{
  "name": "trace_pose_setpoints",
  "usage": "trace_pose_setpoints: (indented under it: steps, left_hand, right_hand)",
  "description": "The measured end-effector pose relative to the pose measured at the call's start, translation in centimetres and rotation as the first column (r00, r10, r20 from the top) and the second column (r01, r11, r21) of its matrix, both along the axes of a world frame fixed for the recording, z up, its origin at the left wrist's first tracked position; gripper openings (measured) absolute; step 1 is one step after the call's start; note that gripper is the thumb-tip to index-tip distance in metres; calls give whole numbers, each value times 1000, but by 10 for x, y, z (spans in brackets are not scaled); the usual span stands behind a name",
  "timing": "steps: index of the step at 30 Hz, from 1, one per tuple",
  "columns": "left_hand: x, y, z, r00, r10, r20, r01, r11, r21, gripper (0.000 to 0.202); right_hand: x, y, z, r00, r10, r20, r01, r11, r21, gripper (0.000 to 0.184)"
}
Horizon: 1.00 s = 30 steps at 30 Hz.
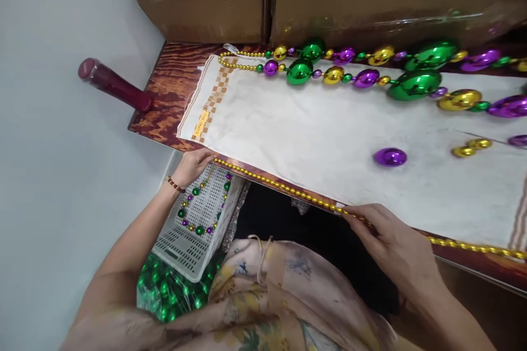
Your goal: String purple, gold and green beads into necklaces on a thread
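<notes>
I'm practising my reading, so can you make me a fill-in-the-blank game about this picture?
The left hand and right hand hold a bead string whose colour is ____.
The bracelet is on the ____ wrist.
The oval bead lying alone on the white cloth is ____.

Missing words: gold, left, purple.

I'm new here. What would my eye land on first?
Probably the big shiny beads in green, gold and purple, lying in two rows along the far side of the white cloth. Then the gold strand along the table's near edge, with the left hand and right hand on it.
</notes>
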State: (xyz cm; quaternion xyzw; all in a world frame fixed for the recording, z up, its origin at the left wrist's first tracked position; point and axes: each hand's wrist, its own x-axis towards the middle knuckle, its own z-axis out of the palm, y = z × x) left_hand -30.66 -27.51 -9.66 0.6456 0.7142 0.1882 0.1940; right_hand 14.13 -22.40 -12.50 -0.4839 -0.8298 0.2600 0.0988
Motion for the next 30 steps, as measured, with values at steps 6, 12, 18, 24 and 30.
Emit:
trace_pose_setpoints:
  steps: [6, 12, 18, 24, 30]
  left_hand:
    - [-3, -5, -4, 998, -58, -20, 58, 998, 12, 16]
    - [-8, -9, -9, 994, -79, -75, 84, 994, 65, 24]
    - [-9, -17, -1, 993, -34, -117, 36, 999, 13, 28]
    - [-14, -19, -4, 979, 35, -200, -39, 999, -19, 25]
    - [-13, -20, -2, 979, 52, -196, -56, 998, -17, 27]
  right_hand:
    - [0, 3, 1, 999, -40, -24, 39, 999, -38, 25]
    - [-4, 4, 7, 999, -30, -15, 29, 998, -48, 32]
    - [-12, 0, 21, 1000, -27, 6, 27, 997, -66, 25]
    - [-8, 0, 19, 998, -15, 57, 18, 998, -63, 19]
    - [-10, -4, 21, 1000, -3, 14, 3, 999, -33, 20]
